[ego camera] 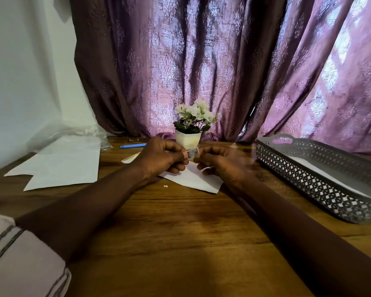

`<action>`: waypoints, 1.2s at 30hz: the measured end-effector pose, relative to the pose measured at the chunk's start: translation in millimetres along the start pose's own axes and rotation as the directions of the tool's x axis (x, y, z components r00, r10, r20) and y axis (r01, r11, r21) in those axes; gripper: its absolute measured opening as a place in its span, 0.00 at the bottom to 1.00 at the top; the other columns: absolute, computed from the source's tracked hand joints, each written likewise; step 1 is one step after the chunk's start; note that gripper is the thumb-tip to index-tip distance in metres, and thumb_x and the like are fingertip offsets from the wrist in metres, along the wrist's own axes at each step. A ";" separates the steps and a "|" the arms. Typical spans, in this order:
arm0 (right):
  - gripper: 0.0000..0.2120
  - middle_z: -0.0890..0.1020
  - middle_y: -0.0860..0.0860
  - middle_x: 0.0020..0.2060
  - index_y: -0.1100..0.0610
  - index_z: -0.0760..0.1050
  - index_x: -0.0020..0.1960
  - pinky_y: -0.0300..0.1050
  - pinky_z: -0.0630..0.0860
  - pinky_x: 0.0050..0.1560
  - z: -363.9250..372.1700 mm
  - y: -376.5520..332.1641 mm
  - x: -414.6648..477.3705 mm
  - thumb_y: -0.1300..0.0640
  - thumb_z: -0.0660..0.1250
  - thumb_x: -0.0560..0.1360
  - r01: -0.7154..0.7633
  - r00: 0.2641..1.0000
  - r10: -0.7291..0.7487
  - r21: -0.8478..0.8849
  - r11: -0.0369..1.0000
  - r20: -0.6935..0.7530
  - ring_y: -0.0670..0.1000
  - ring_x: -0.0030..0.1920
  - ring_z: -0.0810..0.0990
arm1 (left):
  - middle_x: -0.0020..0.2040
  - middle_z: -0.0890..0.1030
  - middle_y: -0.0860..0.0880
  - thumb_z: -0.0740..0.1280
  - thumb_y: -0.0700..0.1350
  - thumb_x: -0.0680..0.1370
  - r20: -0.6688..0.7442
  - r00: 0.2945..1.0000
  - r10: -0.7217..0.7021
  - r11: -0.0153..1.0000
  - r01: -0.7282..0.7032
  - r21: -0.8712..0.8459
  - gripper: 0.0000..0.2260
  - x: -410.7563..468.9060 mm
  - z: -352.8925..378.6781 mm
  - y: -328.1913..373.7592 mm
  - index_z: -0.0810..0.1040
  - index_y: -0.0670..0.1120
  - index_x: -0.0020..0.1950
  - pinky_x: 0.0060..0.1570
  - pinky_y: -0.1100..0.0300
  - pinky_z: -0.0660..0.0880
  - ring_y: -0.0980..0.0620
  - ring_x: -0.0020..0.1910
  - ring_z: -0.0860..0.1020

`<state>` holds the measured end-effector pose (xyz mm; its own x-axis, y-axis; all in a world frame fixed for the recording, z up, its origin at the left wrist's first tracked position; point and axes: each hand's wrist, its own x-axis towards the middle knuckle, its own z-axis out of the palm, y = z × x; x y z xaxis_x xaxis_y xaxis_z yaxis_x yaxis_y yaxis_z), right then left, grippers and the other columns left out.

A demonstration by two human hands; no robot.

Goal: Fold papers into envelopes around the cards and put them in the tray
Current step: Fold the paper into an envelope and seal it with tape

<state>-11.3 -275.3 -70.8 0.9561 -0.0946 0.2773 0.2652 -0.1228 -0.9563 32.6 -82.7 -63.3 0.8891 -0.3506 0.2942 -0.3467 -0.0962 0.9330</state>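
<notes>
- The near half of the brown wooden bench (180, 221) lies bare, with wide room between the forearms.
- Right: a grey latticed plastic tray (309, 181) with raised walls blocks that side and is open only at the top.
- Far centre: a small white pot of white flowers (188, 139) stands just behind the left hand (161, 157) and right hand (221, 161). The purple patterned curtain (201, 61) closes off the far edge.
- Left: flat white paper sheets (66, 163) lie low, and a blue pen (133, 145) lies between them and the pot.

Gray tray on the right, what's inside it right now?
Inside the gray tray, a flat white sheet lies on the floor, likely folded paper. The near lattice wall hides the rest of the floor, so how many pieces there are cannot be told.
</notes>
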 end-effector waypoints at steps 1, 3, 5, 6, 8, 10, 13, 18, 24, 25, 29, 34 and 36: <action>0.05 0.87 0.60 0.46 0.62 0.83 0.52 0.45 0.76 0.39 1.4 0.0 -0.7 0.63 0.71 0.77 0.006 1.000 -0.006 0.006 1.000 0.004 0.53 0.42 0.82 | 0.42 0.87 0.40 0.73 0.37 0.78 -0.005 1.000 0.017 1.000 -0.017 0.010 0.05 0.2 -0.5 -0.3 0.85 0.38 0.52 0.37 0.56 0.84 0.48 0.36 0.85; 0.10 0.87 0.60 0.47 0.61 0.82 0.54 0.45 0.77 0.38 4.9 -0.6 -3.2 0.59 0.75 0.75 0.031 1.000 -0.031 -0.015 0.999 -0.005 0.53 0.42 0.83 | 0.42 0.87 0.40 0.73 0.37 0.78 -0.006 0.999 0.041 0.999 -0.041 0.025 0.05 -0.3 -1.5 0.1 0.85 0.38 0.52 0.36 0.57 0.84 0.48 0.36 0.85; 0.19 0.87 0.60 0.47 0.59 0.78 0.60 0.45 0.79 0.37 6.2 -0.2 -3.6 0.56 0.78 0.73 0.043 0.999 -0.044 -0.029 0.999 -0.025 0.54 0.43 0.86 | 0.42 0.87 0.40 0.73 0.38 0.78 0.005 0.998 0.055 0.998 -0.056 0.038 0.05 -0.9 -1.6 1.3 0.85 0.37 0.53 0.36 0.58 0.84 0.48 0.36 0.85; 0.22 0.86 0.59 0.48 0.57 0.77 0.63 0.46 0.80 0.38 5.6 0.1 -3.1 0.56 0.79 0.72 0.046 0.999 -0.046 -0.018 0.999 -0.027 0.55 0.45 0.86 | 0.42 0.87 0.40 0.73 0.38 0.78 0.016 0.998 0.059 0.997 -0.059 0.049 0.05 -1.1 -1.9 1.8 0.85 0.37 0.52 0.36 0.58 0.83 0.48 0.36 0.85; 0.21 0.86 0.60 0.48 0.56 0.78 0.63 0.48 0.80 0.41 3.1 0.9 -1.7 0.59 0.78 0.72 0.065 0.998 -0.065 0.006 0.998 0.002 0.55 0.46 0.86 | 0.42 0.87 0.41 0.72 0.38 0.79 0.038 0.997 0.062 0.995 -0.064 0.072 0.05 -1.2 -2.8 2.8 0.85 0.38 0.52 0.37 0.58 0.84 0.48 0.37 0.86; 0.12 0.86 0.63 0.46 0.59 0.83 0.57 0.50 0.79 0.43 2.2 1.8 -0.9 0.63 0.76 0.73 0.102 0.994 -0.102 -0.026 0.994 0.031 0.55 0.43 0.84 | 0.42 0.87 0.41 0.71 0.38 0.79 0.065 0.995 0.070 0.993 -0.075 0.090 0.04 -1.1 -4.5 2.5 0.85 0.39 0.52 0.38 0.57 0.84 0.46 0.38 0.86; 0.05 0.85 0.64 0.43 0.62 0.84 0.50 0.52 0.78 0.43 4.0 3.0 -1.8 0.67 0.74 0.74 0.143 0.990 -0.141 -0.082 0.986 0.022 0.55 0.40 0.81 | 0.42 0.87 0.41 0.71 0.38 0.79 0.075 0.993 0.090 0.987 -0.099 0.125 0.04 -2.5 -4.6 1.4 0.85 0.40 0.51 0.40 0.53 0.85 0.44 0.39 0.87; 0.05 0.86 0.61 0.44 0.64 0.83 0.52 0.51 0.82 0.45 4.3 0.9 -1.3 0.66 0.72 0.77 0.185 0.983 -0.183 -0.103 0.977 0.028 0.54 0.43 0.83 | 0.40 0.87 0.41 0.71 0.36 0.79 -0.002 0.995 0.103 0.990 -0.102 0.101 0.04 -2.4 1.3 2.8 0.85 0.39 0.50 0.37 0.55 0.83 0.47 0.34 0.85; 0.04 0.86 0.58 0.43 0.62 0.83 0.51 0.47 0.81 0.45 8.5 1.9 -3.0 0.65 0.73 0.76 0.189 0.982 -0.189 0.019 0.982 0.013 0.54 0.43 0.83 | 0.38 0.86 0.41 0.70 0.36 0.79 -0.035 0.998 0.048 0.998 -0.049 -0.030 0.04 -2.4 5.1 4.9 0.85 0.38 0.49 0.32 0.59 0.79 0.52 0.30 0.81; 0.04 0.86 0.58 0.43 0.61 0.84 0.50 0.48 0.81 0.46 8.9 1.8 -3.1 0.65 0.72 0.77 0.192 0.981 -0.193 0.024 0.981 0.008 0.54 0.43 0.83 | 0.38 0.86 0.41 0.70 0.36 0.79 -0.040 0.998 0.043 0.998 -0.045 -0.039 0.04 -2.3 5.3 5.0 0.85 0.39 0.48 0.33 0.59 0.79 0.52 0.30 0.80; 0.03 0.86 0.62 0.43 0.62 0.84 0.49 0.51 0.81 0.45 10.5 2.6 -2.4 0.65 0.72 0.77 0.231 0.973 -0.232 -0.032 0.972 -0.015 0.55 0.42 0.82 | 0.37 0.86 0.44 0.71 0.37 0.79 -0.075 0.983 0.168 0.979 -0.157 0.134 0.04 -2.2 4.4 4.0 0.86 0.40 0.48 0.34 0.59 0.81 0.52 0.31 0.82; 0.05 0.85 0.64 0.45 0.66 0.83 0.52 0.47 0.81 0.46 16.8 3.4 -3.5 0.64 0.71 0.78 0.236 0.972 -0.236 -0.022 0.971 -0.007 0.53 0.42 0.82 | 0.36 0.85 0.44 0.70 0.37 0.78 -0.129 0.969 0.210 0.971 -0.191 0.147 0.05 -3.2 7.6 3.8 0.86 0.39 0.45 0.32 0.61 0.78 0.53 0.30 0.79; 0.05 0.85 0.65 0.46 0.66 0.82 0.52 0.46 0.81 0.47 18.3 4.1 -3.4 0.65 0.70 0.79 0.233 0.972 -0.233 0.015 0.972 0.004 0.54 0.43 0.82 | 0.35 0.84 0.42 0.69 0.36 0.78 -0.130 0.981 0.147 0.988 -0.141 0.055 0.06 -2.4 8.6 3.4 0.85 0.37 0.46 0.32 0.61 0.77 0.54 0.29 0.77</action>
<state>-11.1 -257.3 -77.4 0.8685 -0.0591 0.4922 0.4826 -0.1263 -0.8667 26.7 -90.1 -62.6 0.8596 -0.2372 0.4526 -0.4845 -0.0968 0.8694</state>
